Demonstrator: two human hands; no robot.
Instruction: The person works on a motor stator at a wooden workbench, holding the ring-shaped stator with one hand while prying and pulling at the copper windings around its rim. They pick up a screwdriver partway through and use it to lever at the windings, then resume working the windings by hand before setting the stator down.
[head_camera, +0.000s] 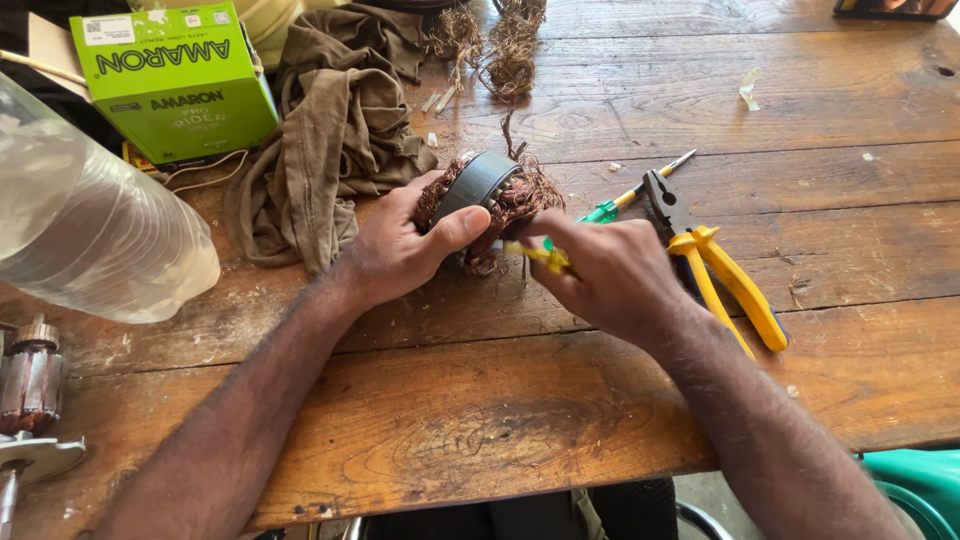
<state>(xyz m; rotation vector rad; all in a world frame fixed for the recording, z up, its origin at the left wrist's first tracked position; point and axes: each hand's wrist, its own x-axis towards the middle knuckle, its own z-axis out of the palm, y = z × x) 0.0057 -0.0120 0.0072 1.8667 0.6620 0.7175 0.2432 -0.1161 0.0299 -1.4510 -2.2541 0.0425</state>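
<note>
wooden workbench, plank top, seen from above.

left hand closed around a motor stator: grey ring core, tangled copper winding spilling out of it. thumb lies across the near face of the ring, fingers wrapped behind. stator sits at mid-table, resting on or just above the planks; cannot tell which.

right hand closed on a small yellow-handled tool. tip of it meets the copper winding at the lower edge of the stator, just under the left thumb. kind of tool not clear, most of it hidden in the fist.

just beside the right hand, on the table: yellow-handled pliers, jaws pointing away from the person, handles splayed. a green-handled screwdriver lies under or against the pliers' head, tip pointing to the far right.

behind the left hand: crumpled olive-brown cloth. left of that, a green cardboard box. near left edge, a clear plastic bottle lying on its side. below it, a motor armature at the table edge.

far side: clumps of pulled copper wire, well apart from the hands.
</note>
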